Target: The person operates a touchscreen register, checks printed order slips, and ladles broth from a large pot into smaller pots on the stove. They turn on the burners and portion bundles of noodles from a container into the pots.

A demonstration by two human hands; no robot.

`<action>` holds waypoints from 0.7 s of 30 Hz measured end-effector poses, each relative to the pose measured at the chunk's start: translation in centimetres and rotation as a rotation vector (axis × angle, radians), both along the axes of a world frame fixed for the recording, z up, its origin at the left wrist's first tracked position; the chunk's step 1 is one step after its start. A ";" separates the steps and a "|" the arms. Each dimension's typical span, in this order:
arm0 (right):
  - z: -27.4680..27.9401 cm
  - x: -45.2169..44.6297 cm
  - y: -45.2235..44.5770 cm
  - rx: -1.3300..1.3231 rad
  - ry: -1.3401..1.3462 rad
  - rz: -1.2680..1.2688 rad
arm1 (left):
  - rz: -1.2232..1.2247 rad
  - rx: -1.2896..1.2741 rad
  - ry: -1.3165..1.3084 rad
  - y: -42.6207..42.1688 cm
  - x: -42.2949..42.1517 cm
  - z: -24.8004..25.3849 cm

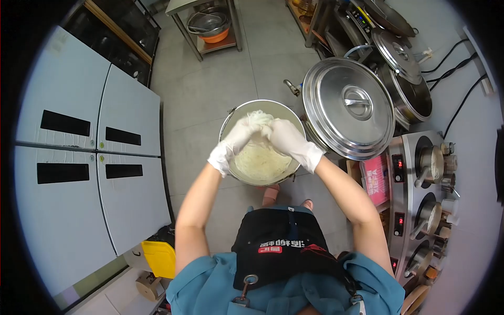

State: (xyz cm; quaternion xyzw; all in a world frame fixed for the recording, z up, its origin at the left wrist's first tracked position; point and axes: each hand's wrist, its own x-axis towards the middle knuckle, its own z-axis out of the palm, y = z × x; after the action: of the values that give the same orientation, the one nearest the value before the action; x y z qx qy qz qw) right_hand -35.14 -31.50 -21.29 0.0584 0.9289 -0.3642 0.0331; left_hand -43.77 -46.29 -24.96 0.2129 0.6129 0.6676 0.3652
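A round metal pot (pixel 288 107) stands below my hands, holding a pale mass of noodles (pixel 259 160). Over it, my gloved left hand (pixel 240 137) and gloved right hand (pixel 286 137) meet at the fingertips. Both are closed on a bunch of white noodles (pixel 259 118) that shows just beyond the fingers. White gloves cover both hands up to the wrists.
To the right are a big lidded pot (pixel 325 94), an open pot (pixel 412 100) and a cooker (pixel 412 184) with small pans. White cabinets (pixel 128 194) line the left. A metal table (pixel 184 6) with bowls stands at the top, a yellow bin (pixel 159 258) at lower left.
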 end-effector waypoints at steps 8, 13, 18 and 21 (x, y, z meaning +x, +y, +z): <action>-0.1 -3.4 -0.4 -0.621 -0.284 -0.031 | 0.066 -0.077 -0.087 -2.2 2.4 -1.1; -7.1 -4.6 2.5 -0.570 -0.315 0.034 | 0.181 -0.140 -0.020 -6.5 1.6 -1.6; -21.2 -4.7 -0.6 0.355 -0.364 0.092 | 0.373 -0.122 -0.179 -8.3 1.9 -0.6; -27.9 -4.0 -3.2 0.512 -0.334 0.111 | 0.536 -0.128 -0.202 -8.2 1.7 -1.6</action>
State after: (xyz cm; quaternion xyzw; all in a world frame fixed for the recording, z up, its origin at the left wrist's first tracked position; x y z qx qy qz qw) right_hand -39.17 -34.74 -49.23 0.0731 0.9740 -0.1015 0.1891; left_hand -42.03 -54.52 -26.55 -0.0475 0.6489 0.7179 0.2476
